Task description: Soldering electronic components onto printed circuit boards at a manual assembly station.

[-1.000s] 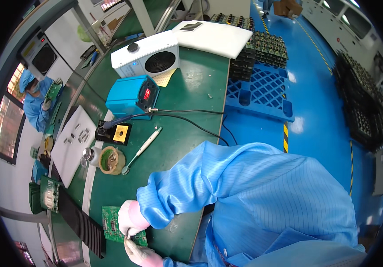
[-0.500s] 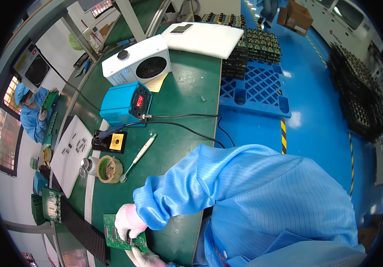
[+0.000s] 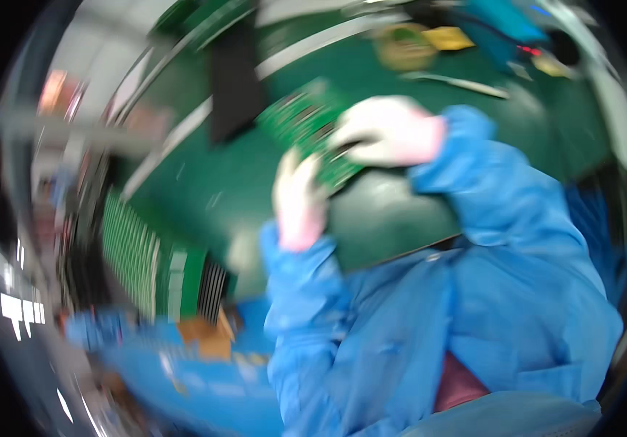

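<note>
A green circuit board (image 3: 293, 120) with dark components lies over the green bench, blurred by motion. White-gloved, my left hand (image 3: 300, 195) grips its near left edge, with the fingers reaching onto the board. My right hand (image 3: 385, 131), also gloved in white, comes from the right with thumb and fingers closed together at the board's right side. Whatever sits between those fingertips is too blurred to make out. Beyond the right hand lies a slim white-handled tool (image 3: 466, 84).
At the back are a round tan tub (image 3: 404, 48), a yellow sponge (image 3: 448, 38) and a blue soldering station (image 3: 503, 18). A black ribbed strip (image 3: 233, 87) runs behind the board. Several green boards stand in a row (image 3: 132, 251) at left, near a cardboard box (image 3: 205, 338).
The view has swung left, so the board and both hands now appear nearer the middle. More of my left hand and sleeve shows. My right hand stays at the board.
</note>
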Available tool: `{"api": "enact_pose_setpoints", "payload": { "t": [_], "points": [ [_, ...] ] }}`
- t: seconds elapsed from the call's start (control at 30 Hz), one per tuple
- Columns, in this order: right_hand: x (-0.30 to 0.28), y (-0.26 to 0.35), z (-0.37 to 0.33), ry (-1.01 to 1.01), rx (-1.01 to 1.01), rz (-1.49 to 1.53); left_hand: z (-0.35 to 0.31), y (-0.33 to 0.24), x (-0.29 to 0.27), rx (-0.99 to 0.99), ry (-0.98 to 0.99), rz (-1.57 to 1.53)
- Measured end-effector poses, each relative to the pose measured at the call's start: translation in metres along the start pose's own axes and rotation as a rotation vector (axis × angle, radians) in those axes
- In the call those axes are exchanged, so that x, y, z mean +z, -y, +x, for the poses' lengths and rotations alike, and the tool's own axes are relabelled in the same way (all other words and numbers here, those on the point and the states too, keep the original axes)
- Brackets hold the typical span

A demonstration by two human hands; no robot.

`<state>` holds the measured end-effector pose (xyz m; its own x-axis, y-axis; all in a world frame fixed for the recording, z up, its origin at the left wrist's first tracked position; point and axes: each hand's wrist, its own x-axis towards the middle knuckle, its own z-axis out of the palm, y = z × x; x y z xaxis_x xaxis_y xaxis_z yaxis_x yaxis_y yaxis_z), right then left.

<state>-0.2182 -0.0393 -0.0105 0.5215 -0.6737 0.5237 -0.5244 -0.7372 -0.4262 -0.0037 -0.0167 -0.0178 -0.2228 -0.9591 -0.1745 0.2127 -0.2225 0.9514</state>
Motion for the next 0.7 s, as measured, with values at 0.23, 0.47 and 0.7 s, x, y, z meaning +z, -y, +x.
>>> {"api": "enact_pose_setpoints", "payload": {
  "t": [0.23, 0.47, 0.7],
  "points": [
    [0.004, 0.022, 0.014, 0.157, 0.120, 0.211, -0.014, 0.009, -0.013, 0.159, -0.005, -0.228],
    [-0.002, -0.003, -0.005, 0.262, 0.283, 0.269, -0.007, 0.016, 0.002, 0.138, -0.053, -0.279],
    [-0.003, -0.014, -0.002, 0.285, 0.235, 0.170, 0.000, 0.013, 0.001, 0.110, -0.070, -0.327]
  ]
}}
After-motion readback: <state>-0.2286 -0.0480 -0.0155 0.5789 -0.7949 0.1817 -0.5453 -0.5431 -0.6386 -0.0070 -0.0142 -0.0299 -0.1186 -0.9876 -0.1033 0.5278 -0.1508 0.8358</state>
